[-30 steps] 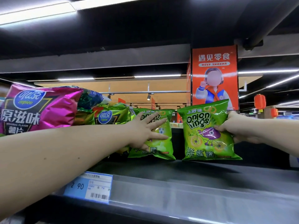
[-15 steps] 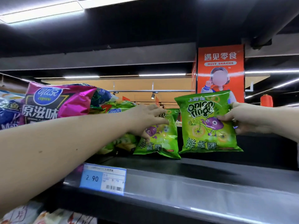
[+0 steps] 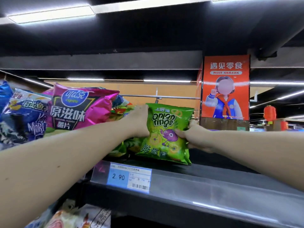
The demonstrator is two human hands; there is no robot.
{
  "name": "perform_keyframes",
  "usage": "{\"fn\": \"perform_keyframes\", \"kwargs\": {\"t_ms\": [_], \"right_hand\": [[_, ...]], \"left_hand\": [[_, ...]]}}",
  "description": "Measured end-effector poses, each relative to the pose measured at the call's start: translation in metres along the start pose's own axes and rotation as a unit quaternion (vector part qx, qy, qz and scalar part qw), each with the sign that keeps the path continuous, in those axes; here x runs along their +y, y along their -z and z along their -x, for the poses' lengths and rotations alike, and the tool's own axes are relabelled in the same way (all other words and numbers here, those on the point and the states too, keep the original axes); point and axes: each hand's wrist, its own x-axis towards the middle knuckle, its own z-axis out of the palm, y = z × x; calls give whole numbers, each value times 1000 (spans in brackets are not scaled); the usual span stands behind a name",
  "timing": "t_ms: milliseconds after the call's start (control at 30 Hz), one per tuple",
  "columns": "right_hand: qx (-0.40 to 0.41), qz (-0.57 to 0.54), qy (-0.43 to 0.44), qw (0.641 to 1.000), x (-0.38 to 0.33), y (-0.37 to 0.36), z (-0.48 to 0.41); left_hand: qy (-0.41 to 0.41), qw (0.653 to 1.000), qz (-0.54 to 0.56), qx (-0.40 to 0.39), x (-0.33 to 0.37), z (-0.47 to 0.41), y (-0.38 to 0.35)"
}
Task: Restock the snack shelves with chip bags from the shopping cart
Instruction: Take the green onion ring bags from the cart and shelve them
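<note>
On the shelf (image 3: 205, 183), just behind the price tag (image 3: 130, 177), the green bag (image 3: 166, 134) stands upright. Our right hand (image 3: 192, 135) pinches its right edge, thumb in front, fingers hidden behind. Our left hand (image 3: 139, 122) meets its left edge; the fingers vanish behind it, so we cannot tell their grip. The blue bag (image 3: 21, 116) is cut off at the left.

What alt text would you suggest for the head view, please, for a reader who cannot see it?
A green onion rings bag stands on a dark shelf, the right hand gripping its right edge, the left hand at its left edge. A pink chip bag lies left of it; a price tag sits below.
</note>
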Motion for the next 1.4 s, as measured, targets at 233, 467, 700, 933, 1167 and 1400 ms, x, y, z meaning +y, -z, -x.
{"fn": "perform_keyframes", "kwargs": {"t_ms": [233, 467, 700, 933, 1167, 1400], "right_hand": [[-56, 96, 2, 994, -2, -4, 3], [-50, 92, 25, 994, 2, -17, -2], [-33, 143, 42, 988, 3, -21, -3], [-67, 180, 46, 980, 4, -26, 1], [-31, 370, 105, 923, -22, 23, 18], [-20, 503, 193, 842, -32, 55, 54]], "left_hand": [[-166, 981, -90, 31, 0, 2, 1], [-173, 955, -231, -67, -9, -4, -17], [-148, 945, -287, -59, -12, -5, -24], [-139, 934, -326, -51, -13, -6, -22], [-197, 937, -288, 23, 5, 3, -3], [-174, 932, -309, 78, 36, 14, 12]]}}
